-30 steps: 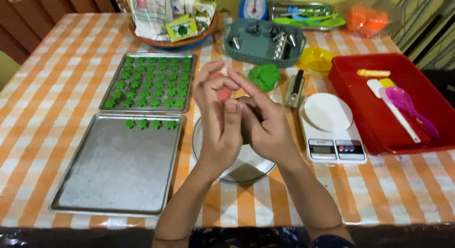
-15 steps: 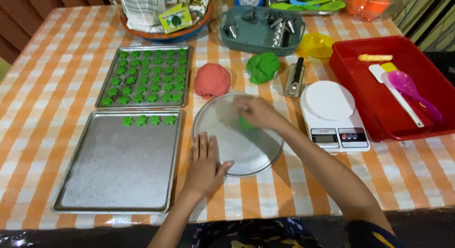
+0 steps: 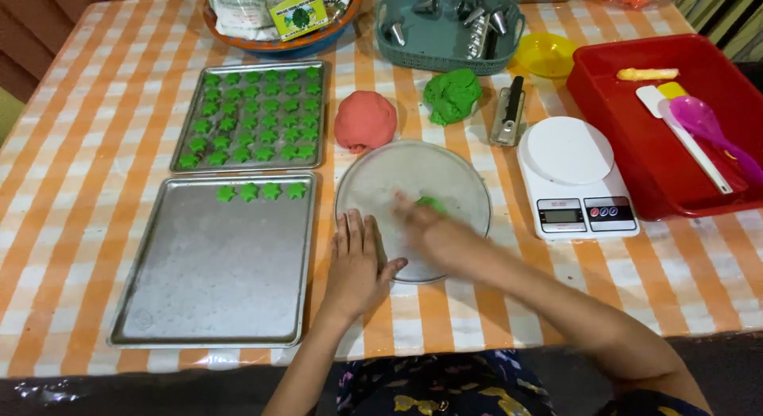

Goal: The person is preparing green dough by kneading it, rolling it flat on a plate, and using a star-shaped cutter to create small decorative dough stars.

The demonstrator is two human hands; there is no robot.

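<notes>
We press a small green dough piece [image 3: 431,203] under our flat, blurred right hand [image 3: 429,229] on the round plate [image 3: 373,178], while our left hand [image 3: 355,261], open, steadies its rim at 7 o'clock.

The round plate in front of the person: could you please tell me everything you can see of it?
The round plate looks like dull grey metal, shallow with a low rim. It lies flat on the checked tablecloth, right of the nearer baking tray and just below the pink dough ball. The left hand rests at its lower left edge. The right hand, blurred, presses on a small green dough piece on its surface.
</notes>
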